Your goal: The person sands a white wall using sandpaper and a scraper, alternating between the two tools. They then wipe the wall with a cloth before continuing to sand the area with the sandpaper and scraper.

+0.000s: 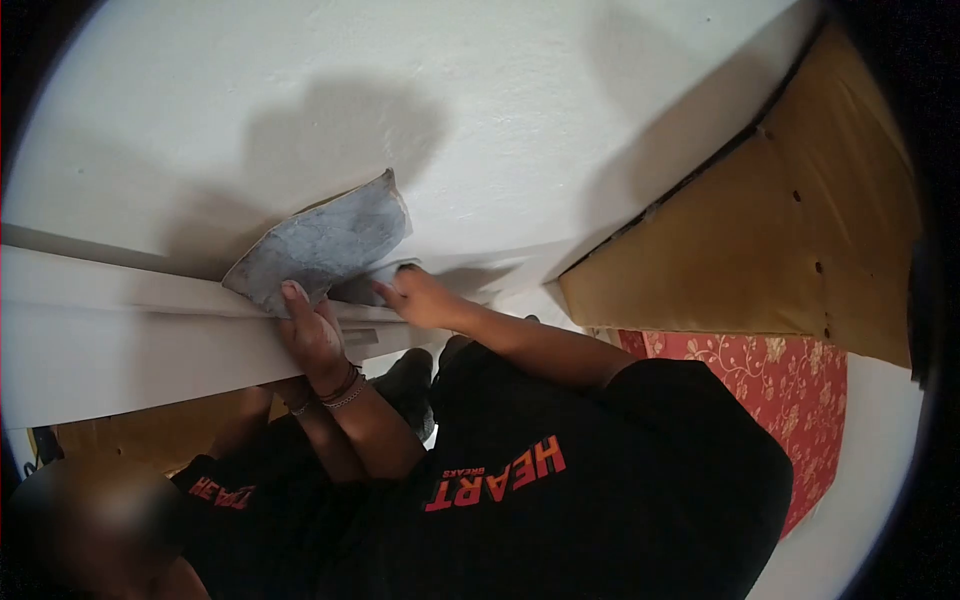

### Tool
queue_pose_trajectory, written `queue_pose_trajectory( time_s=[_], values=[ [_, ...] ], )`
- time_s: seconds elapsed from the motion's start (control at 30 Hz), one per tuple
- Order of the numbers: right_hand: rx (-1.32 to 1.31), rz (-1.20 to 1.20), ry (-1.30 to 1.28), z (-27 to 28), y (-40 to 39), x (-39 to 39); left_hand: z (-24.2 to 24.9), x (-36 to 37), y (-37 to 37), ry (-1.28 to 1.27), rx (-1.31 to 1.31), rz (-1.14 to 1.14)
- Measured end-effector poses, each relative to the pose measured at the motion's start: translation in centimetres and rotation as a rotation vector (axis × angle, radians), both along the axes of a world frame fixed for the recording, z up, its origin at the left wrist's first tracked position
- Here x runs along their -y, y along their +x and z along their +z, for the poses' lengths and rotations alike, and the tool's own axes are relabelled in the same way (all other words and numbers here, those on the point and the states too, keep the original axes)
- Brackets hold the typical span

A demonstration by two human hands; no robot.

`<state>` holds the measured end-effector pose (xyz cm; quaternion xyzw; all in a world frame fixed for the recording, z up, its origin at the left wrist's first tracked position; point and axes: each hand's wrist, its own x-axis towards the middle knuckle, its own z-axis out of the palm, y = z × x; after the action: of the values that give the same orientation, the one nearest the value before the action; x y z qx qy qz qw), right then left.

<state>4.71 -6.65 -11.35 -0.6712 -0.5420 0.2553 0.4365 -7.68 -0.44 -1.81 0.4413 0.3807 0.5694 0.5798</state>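
Note:
My left hand (315,345), with a dark band and a chain on its wrist, grips the lower edge of a stiff grey sheet (335,240). Its thumb presses on the face, which is streaked with pale smears; the sheet tilts up towards the white wall. Close by on the right, my right hand (425,298) is closed on a small flat grey piece (365,287). That piece lies just below the sheet, partly hidden by it and by my fingers, so its exact kind cannot be told. Both hands are above a white ledge (200,300).
The white wall (500,120) rises in front, with shadows on it. A tan padded panel (760,220) stands at the right beside red floral fabric (760,390). At lower left, a reflective surface shows a blurred head and a black shirt (225,480).

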Motion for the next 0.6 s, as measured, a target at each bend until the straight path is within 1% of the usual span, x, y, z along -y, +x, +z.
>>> queue_pose_trajectory(
  time_s=[0.03, 0.07, 0.1, 0.13, 0.17, 0.2, 0.23, 0.27, 0.3, 0.33, 0.37, 0.4, 0.43, 0.5, 0.53, 0.57, 0.6],
  values=[
    [0.009, 0.000, 0.003, -2.7, 0.7, 0.3, 0.3, -0.3, -0.1, 0.012, 0.027, 0.014],
    [0.024, 0.016, -0.088, -7.8, 1.4, 0.8, 0.4, -0.3, -0.1, 0.025, 0.053, 0.032],
    [0.040, 0.032, -0.179, -7.9, 2.0, 1.4, 0.6, -0.2, 0.1, 0.046, 0.068, 0.038],
    [0.049, 0.034, -0.178, -8.0, 2.1, 1.5, 1.4, -0.1, 0.2, 0.079, 0.091, 0.052],
    [0.034, -0.041, -0.222, -8.1, 1.8, 1.6, 1.7, -0.1, 0.4, 0.103, 0.089, 0.049],
    [0.015, -0.119, -0.266, -5.8, 1.5, 1.6, 1.2, -0.3, 0.5, 0.112, 0.065, 0.044],
    [-0.022, -0.114, -0.195, -2.3, 0.6, 0.9, 0.5, -0.5, 0.4, 0.100, 0.032, 0.030],
    [0.069, -0.039, 0.015, 0.3, 0.0, 0.2, 0.0, -0.5, -0.1, 0.103, -0.012, 0.022],
    [-0.013, 0.036, 0.129, 5.1, 0.1, 0.5, -0.1, -0.4, -0.8, 0.152, -0.086, 0.021],
    [-0.019, 0.044, 0.122, 5.0, 0.2, 0.2, -1.0, -0.3, -0.5, 0.269, -0.249, 0.000],
    [-0.111, 0.030, 0.207, 5.0, 0.2, -0.2, -1.0, 0.0, 0.1, 0.361, -0.363, -0.017],
    [-0.201, 0.011, 0.296, 5.1, 0.3, -0.6, 1.8, 1.7, 1.9, 0.015, 0.020, -0.080],
    [0.000, 0.029, 0.050, 1.3, 0.3, -0.8, 1.0, 0.7, 1.5, 0.060, 0.015, -0.063],
    [0.150, -0.035, -0.333, -3.1, 1.1, 1.1, -0.5, 0.0, 0.9, 0.102, 0.022, -0.042],
    [0.127, -0.076, -0.270, -9.2, 2.2, 2.3, -0.9, 0.2, 0.6, 0.085, 0.023, -0.017],
    [0.108, -0.118, -0.202, -13.6, 3.5, 2.9, -1.1, 0.3, 0.6, 0.073, 0.028, 0.009],
    [0.113, -0.126, -0.193, -12.9, 3.6, 2.6, -1.1, 0.2, 0.6, 0.063, 0.029, 0.031]
  ],
)
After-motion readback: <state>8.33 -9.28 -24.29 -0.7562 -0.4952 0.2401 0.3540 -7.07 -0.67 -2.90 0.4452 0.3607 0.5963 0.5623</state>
